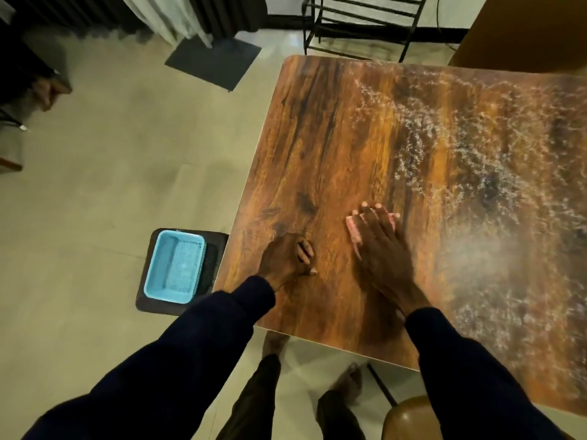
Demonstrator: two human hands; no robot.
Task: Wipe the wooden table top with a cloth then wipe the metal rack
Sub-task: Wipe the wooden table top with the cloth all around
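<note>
The wooden table top (333,147) fills the right of the head view, with whitish streaky residue across its right half. My right hand (378,246) lies flat, fingers spread, pressing a pink cloth (353,231) onto the wood near the front left part; only the cloth's edges show around the fingers. My left hand (286,262) rests on the table just left of it, fingers curled under, holding nothing that I can see. The black metal rack (365,23) stands on the floor beyond the table's far edge.
A light blue plastic basket (174,268) sits on a dark mat on the floor left of the table. A brown stool seat (409,417) is at the near edge. A dark stand base (216,63) lies on the floor beyond.
</note>
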